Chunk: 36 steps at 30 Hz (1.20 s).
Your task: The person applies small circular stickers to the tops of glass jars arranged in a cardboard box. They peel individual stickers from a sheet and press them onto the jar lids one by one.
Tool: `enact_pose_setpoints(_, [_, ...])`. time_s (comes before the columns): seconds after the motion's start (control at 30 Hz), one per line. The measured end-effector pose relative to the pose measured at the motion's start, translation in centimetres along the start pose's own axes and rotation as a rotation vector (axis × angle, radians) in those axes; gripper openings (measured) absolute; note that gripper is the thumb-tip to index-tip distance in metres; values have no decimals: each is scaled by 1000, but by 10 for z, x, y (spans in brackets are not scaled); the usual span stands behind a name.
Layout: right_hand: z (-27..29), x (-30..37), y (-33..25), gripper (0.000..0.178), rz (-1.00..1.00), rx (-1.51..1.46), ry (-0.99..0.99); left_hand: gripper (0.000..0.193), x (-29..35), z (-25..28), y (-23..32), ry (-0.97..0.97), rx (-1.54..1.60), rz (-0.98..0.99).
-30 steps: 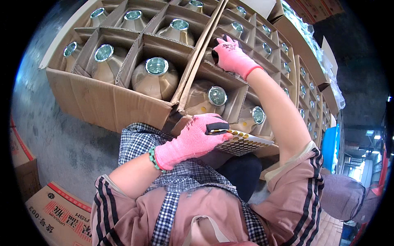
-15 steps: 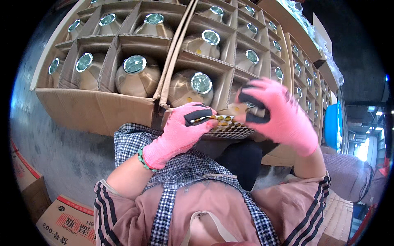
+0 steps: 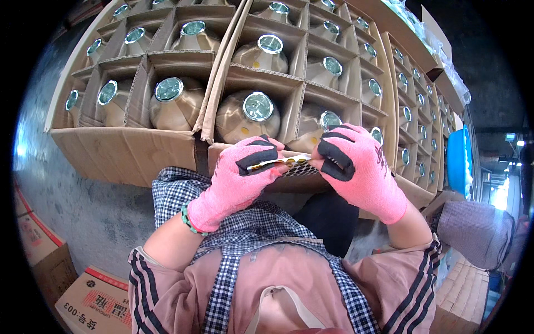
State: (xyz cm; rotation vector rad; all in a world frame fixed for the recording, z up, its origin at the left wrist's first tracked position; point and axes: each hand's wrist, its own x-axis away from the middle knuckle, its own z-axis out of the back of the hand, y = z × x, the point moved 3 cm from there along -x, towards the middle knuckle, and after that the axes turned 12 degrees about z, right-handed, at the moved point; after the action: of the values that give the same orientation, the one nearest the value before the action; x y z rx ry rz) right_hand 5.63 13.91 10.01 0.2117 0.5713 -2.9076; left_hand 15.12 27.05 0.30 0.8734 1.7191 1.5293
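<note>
Between my hands is a sheet of round gold stickers (image 3: 298,165), bent and seen nearly edge-on. My left hand (image 3: 236,175), in a pink glove with black patches, is closed on the sheet's left end. The similarly gloved right hand (image 3: 361,172) pinches at its right end, thumb and fingertips together; whether a single sticker is between them cannot be made out. Just beyond stands a bronze-tinted glass flask (image 3: 245,119) with a wide, shiny round mouth, upright in a carton cell. Small yellow dots show on it and on the flask (image 3: 317,125) behind my right hand.
Divided cardboard cartons (image 3: 133,153) full of similar flasks stretch across the front and right. A blue tub (image 3: 459,161) stands at the right, near a cloth-covered rounded object (image 3: 475,231). Closed printed cartons (image 3: 92,300) sit on the floor at lower left.
My right hand has come down and left from above the flasks to the sheet's right end. My left hand keeps its hold. The view has shifted slightly.
</note>
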Motion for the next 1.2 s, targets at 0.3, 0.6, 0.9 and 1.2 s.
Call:
enact_pose_setpoints(0.3, [6, -2, -9, 16, -44, -4, -54, 17, 1, 4, 6, -48, -14, -112])
enact_pose_setpoints(0.6, [12, -8, -21, 18, -82, 75, -135, 19, 4, 11, 8, 6, 132, -73])
enact_pose_setpoints(0.9, [11, -2, -18, 18, -56, 20, -44, 15, 3, 10, 8, -20, 139, -136])
enact_pose_setpoints(1.2, [13, -1, -21, 22, 78, 124, 16, 14, 3, 9, 4, 1, 229, -58])
